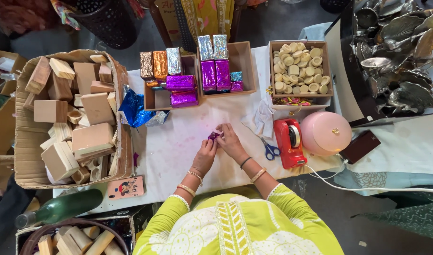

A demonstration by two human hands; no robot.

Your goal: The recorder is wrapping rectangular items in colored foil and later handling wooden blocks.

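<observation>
White-covered table (178,146): cardboard box of wooden blocks (70,118), two wooden trays of foil-wrapped boxes (197,71), tray of pale round pieces (300,68), red tape dispenser (290,141), blue-handled scissors (270,150), pink round box (325,133), blue foil (134,111)

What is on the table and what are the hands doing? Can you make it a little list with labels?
left hand: pinching the small purple wrapped piece
right hand: pinching the same piece from the other side
table: white cover, faint pink stains
right of hands: blue-handled scissors, red tape dispenser, pink round lid
behind hands: wooden trays of foil-wrapped blocks, tray of pale round discs
left: cardboard box of wooden blocks
</observation>
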